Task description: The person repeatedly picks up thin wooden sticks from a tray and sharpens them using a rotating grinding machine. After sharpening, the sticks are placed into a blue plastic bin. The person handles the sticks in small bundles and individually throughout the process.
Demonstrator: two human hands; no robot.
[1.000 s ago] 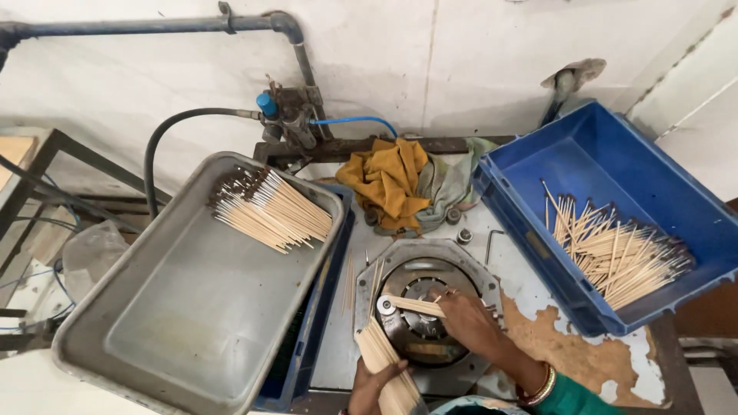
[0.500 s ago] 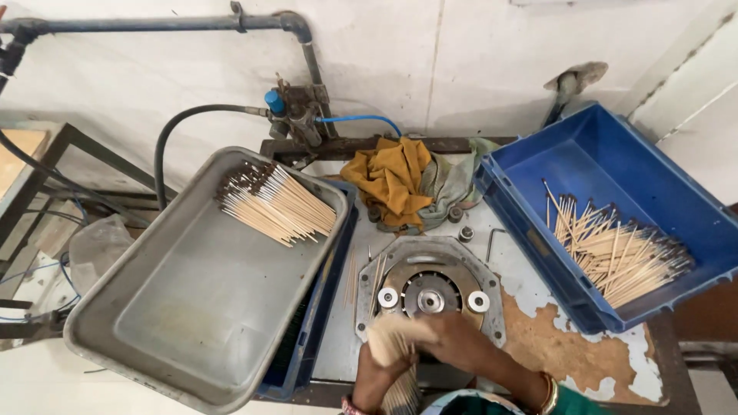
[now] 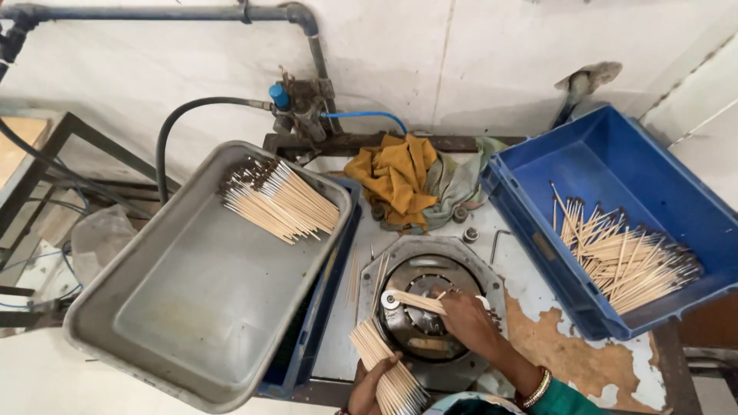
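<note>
Head view: looking down on a round metal die (image 3: 421, 307) set in a worn bench top (image 3: 538, 338).
Change: half a second ago both hands were bunched together below the die; now the right hand (image 3: 469, 321) has reached up onto it and the left hand (image 3: 371, 388) has dropped to the die's lower left.
Right hand: fingers closed on one stick (image 3: 415, 301), which lies flat across the die's top.
Left hand: wrapped around a bundle (image 3: 388, 370) of pale sticks, fanned upward just left of the die.
Grey tray (image 3: 154, 330): left of the die, tilted, with a sheaf of dark-tipped sticks (image 3: 278, 200) in its far corner; unmoved.
Blue crate (image 3: 615, 165): right of the die, a loose heap of sticks (image 3: 626, 257) inside.
Rags (image 3: 407, 180): yellow and grey-green, behind the die.
Labels: none readable.
</note>
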